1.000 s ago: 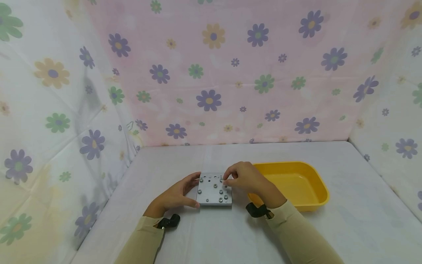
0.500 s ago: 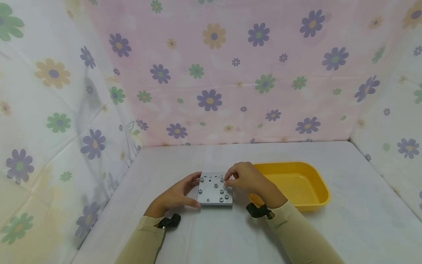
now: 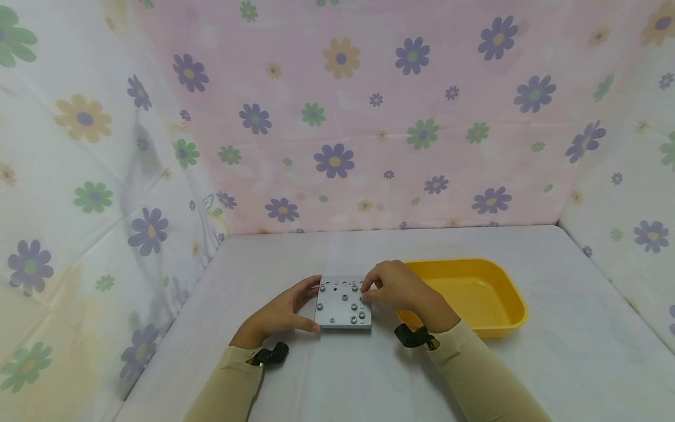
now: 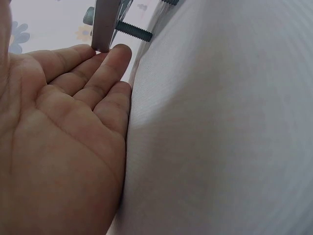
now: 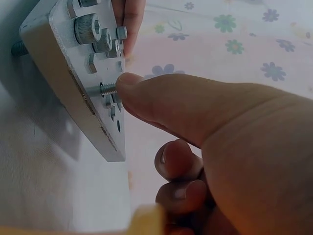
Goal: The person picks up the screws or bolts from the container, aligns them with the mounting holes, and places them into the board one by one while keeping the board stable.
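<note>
A silvery metal plate (image 3: 332,309) with several socket-head screws (image 3: 354,319) and open holes lies before me. My left hand (image 3: 282,310) holds its left side, thumb at the near corner and fingers at the far one. In the left wrist view, those fingertips touch the plate's edge (image 4: 104,29), and a threaded shank (image 4: 134,31) sticks out underneath. My right hand (image 3: 399,288) pinches a small screw (image 5: 108,88) near the plate's right edge. Its thread stands at a hole in the top face; the thumb hides the head.
Right of the plate, partly behind my right forearm, stands a yellow tray (image 3: 514,305). White cloth (image 3: 337,381) covers the table. Flower-printed curtains (image 3: 369,193) enclose the back and sides. Shanks below the plate hold it off the cloth.
My right hand has shifted slightly toward me and to the right, its fingertips staying at the plate's right edge. The left hand and the plate look unmoved.
</note>
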Demonstrator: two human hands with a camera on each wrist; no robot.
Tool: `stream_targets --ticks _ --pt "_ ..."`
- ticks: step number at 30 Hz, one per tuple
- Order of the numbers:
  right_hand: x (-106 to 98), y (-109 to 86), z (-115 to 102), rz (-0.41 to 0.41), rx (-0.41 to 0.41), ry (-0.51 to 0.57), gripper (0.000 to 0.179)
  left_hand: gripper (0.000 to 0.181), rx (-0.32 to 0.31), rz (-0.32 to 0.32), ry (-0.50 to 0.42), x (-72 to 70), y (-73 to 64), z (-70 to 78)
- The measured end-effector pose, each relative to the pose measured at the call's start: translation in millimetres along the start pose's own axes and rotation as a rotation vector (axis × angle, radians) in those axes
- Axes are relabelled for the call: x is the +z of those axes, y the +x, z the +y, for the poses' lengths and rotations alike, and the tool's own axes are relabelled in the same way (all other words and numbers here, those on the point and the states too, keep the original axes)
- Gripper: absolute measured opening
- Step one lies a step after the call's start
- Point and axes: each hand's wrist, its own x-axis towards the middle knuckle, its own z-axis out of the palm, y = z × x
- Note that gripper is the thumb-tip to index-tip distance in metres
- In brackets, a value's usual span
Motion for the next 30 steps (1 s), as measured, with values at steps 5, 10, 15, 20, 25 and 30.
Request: stream_targets --ticks 5,10,15,20,25,30 --pt "0.9 0.4 0.7 0.005 -0.022 -0.026 0.004 0.120 0.003 -0.001 -0.006 0.1 -0.2 1.4" --pt "2.1 1.0 2.1 0.015 -0.030 -0.042 0.003 0.120 0.010 -0.004 -0.009 0.1 -0.4 1.0" --pt "2.2 0.9 2.5 0.016 -0.028 -0.038 0.006 0.120 0.010 -0.004 -0.012 0.1 0.0 0.4" --pt "0.8 0.8 1.0 0.013 -0.029 -0.037 0.006 0.120 0.008 -0.004 -0.008 -0.6 0.5 -0.2" --pt "-0.8 0.4 -0.4 0.009 -0.025 -0.010 0.003 0.119 0.012 -0.003 -0.006 -0.3 -0.2 -0.5" --pt "-1.7 -0.2 0.1 0.004 -0.003 0.027 0.004 0.118 0.009 -0.005 -0.008 0.4 -1.0 0.2"
